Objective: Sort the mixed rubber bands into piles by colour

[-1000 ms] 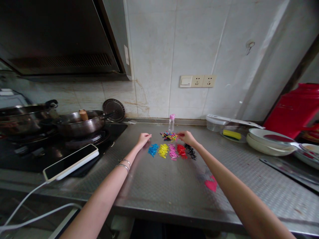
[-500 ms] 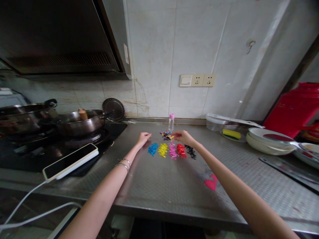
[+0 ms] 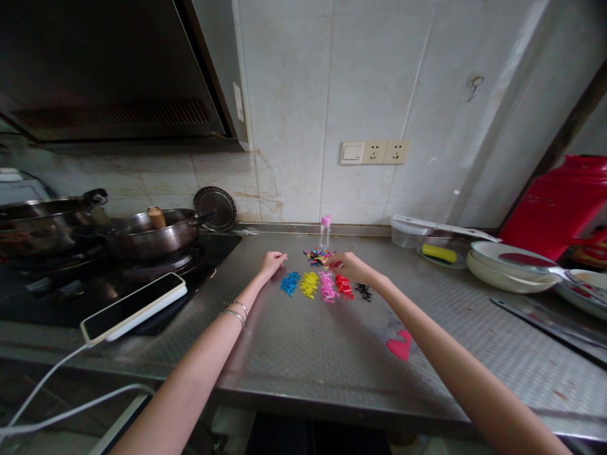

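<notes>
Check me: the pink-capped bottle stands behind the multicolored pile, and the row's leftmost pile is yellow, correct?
Not quite: the head view shows the blue pile leftmost, not yellow. The pink-capped bottle does stand behind the multicolored pile.

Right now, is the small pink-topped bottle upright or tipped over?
Upright: the bottle stands on the counter behind the multicoloured pile, its pink top uppermost and clear body below.

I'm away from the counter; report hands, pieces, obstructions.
Right hand beside mixed pile, grip unclear; left hand near blue pile, grip unclear. Five single-colour piles in a row. Bottle behind mixed pile, not blocking.
</notes>
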The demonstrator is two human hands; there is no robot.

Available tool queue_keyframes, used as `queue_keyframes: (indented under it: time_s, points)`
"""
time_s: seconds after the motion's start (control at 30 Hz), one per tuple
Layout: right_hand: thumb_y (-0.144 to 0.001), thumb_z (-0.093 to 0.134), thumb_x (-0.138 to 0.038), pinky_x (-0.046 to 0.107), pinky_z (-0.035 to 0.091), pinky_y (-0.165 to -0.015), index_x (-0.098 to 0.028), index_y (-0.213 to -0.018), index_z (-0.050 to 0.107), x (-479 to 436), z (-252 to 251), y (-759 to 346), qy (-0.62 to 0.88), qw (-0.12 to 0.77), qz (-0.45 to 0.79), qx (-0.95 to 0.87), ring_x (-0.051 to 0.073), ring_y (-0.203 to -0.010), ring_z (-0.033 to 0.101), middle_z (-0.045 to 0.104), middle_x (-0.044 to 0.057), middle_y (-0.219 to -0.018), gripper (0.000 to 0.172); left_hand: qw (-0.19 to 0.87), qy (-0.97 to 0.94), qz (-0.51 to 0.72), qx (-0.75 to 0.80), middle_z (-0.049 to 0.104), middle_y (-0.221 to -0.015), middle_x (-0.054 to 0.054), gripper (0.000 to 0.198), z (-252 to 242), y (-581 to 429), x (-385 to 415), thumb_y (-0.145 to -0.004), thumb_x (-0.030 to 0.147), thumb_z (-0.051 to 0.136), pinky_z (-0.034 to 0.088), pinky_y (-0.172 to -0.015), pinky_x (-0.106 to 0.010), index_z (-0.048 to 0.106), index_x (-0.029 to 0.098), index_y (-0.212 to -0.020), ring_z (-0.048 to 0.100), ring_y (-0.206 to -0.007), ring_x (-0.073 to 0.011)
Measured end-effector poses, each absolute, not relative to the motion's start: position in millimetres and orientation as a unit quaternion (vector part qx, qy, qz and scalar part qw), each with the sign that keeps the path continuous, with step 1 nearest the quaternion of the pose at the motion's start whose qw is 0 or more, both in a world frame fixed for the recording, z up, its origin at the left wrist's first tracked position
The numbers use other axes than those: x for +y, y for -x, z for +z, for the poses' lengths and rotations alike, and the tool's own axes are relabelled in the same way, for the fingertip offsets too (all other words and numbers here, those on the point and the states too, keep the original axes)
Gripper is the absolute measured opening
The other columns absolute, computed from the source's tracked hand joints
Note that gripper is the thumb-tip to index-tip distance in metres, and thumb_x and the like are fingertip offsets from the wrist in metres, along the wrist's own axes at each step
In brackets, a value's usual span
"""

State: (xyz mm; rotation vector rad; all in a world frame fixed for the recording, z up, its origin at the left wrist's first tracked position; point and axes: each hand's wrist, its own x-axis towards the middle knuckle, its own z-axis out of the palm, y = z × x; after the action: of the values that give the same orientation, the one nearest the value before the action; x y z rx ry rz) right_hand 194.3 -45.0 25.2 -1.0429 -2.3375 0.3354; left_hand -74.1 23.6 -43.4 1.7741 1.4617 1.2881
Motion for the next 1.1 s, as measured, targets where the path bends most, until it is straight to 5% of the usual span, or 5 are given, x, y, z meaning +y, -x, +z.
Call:
queue_keyframes:
  time_s: [0.47,0.9,1.1]
  points:
    - [-0.063,0.053,-0.009,0.019,0.045,-0.062,-0.016,-0.085,0.066,-38.7,10.3,-194.7,0.388,0.277,0.195,-0.857,0.012,-0.068,0.059,0.066,0.002,-0.077,0.027,0.252,-0.651,0.469,0.541,0.048,-0.044,0.002,0.030,-40.1,72.8,21.3,-0.067,0.038,0.049,0.028,-0.044,-0.020,0.062,0.012,-0.062,0.040,-0.042,-0.0075]
    - [-0.070,0.049,-0.019,0.024,0.045,-0.067,-0.017,-0.084,0.066,-52.2,8.5,-214.9,0.458,0.392,0.150,-0.784,0.015,-0.074,0.059,0.066,0.004,-0.081,0.022,0.255,-0.647,0.469,0.545,0.049,-0.043,0.002,0.030,-39.8,72.8,21.4,-0.068,0.038,0.050,0.029,-0.045,-0.020,0.062,0.012,-0.062,0.040,-0.041,-0.0075]
    - [-0.064,0.053,-0.016,0.028,0.037,-0.083,-0.019,-0.078,0.066,-52.0,-0.8,-221.9,0.411,0.304,0.046,-0.858,0.017,-0.089,0.053,0.061,0.005,-0.091,0.020,0.253,-0.650,0.466,0.544,0.049,-0.043,0.002,0.030,-42.2,72.8,25.1,-0.067,0.038,0.050,0.029,-0.045,-0.020,0.063,0.012,-0.062,0.040,-0.041,-0.0078]
